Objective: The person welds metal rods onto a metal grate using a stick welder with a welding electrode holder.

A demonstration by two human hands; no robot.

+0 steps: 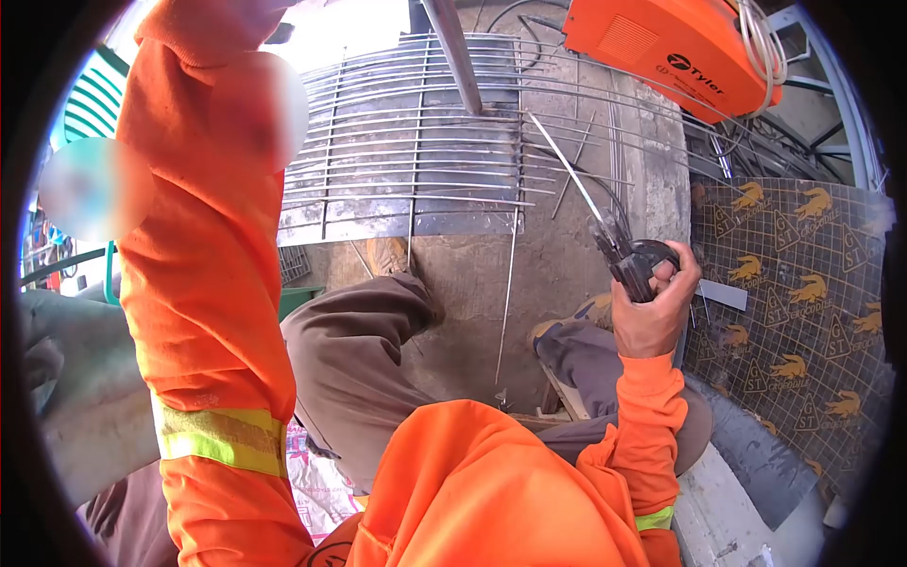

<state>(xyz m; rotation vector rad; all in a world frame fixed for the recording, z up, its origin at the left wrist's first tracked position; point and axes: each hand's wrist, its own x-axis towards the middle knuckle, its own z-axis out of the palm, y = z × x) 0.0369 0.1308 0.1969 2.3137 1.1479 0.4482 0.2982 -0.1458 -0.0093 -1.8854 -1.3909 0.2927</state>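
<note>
My right hand (657, 307) is closed round the black handle of a welding electrode holder (625, 260), at the right of centre. A thin pale electrode (564, 163) is clamped in it and points up and to the left, its tip close to the right side of a grid of metal rods (416, 142). My left arm, in an orange sleeve (203, 283), reaches up along the left side, and the hand lies beyond the top edge. A grey metal bar (453, 57) slants down onto the grid.
An orange welding machine (661, 57) with coiled cable stands at the top right. Below it lies a dark printed board (794, 321). A metal sheet (378, 222) is under the grid. One loose rod (507, 302) lies on the concrete floor between my legs.
</note>
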